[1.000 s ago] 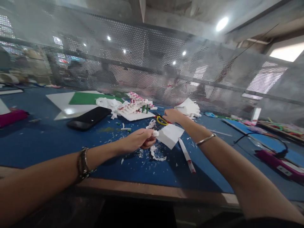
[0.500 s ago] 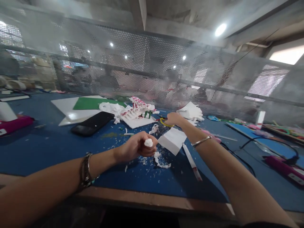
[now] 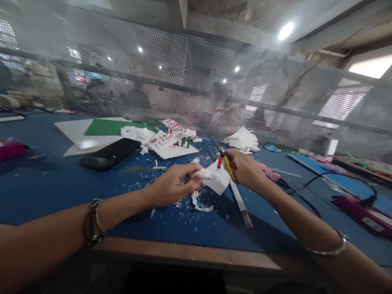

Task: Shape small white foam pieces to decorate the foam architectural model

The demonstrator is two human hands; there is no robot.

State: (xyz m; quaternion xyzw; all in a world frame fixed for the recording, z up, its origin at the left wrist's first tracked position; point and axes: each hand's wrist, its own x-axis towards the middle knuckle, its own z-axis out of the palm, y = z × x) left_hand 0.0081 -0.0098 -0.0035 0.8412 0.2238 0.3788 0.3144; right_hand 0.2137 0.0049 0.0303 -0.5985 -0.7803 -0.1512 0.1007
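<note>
My left hand is closed, with a crumpled white piece, soft like tissue, pinched between thumb and fingers. In my right hand are scissors with a yellow handle, their dark blades pointing away and up to the left. A small red part shows beside the handle; I cannot tell what it belongs to. Under and between the hands lies a folded white paper. A white strip with a reddish end lies below my right hand. Torn white scraps are scattered below my left hand.
A black phone lies left, by white and green sheets. Behind the hands stands a white-and-pink paper model on a white base. A white crumpled bundle sits back right. Purple power strips with cables lie at the sides.
My right hand has come back toward me from the far side of the paper, lifting the scissors. My left hand has turned, bringing the white piece out to face right.
</note>
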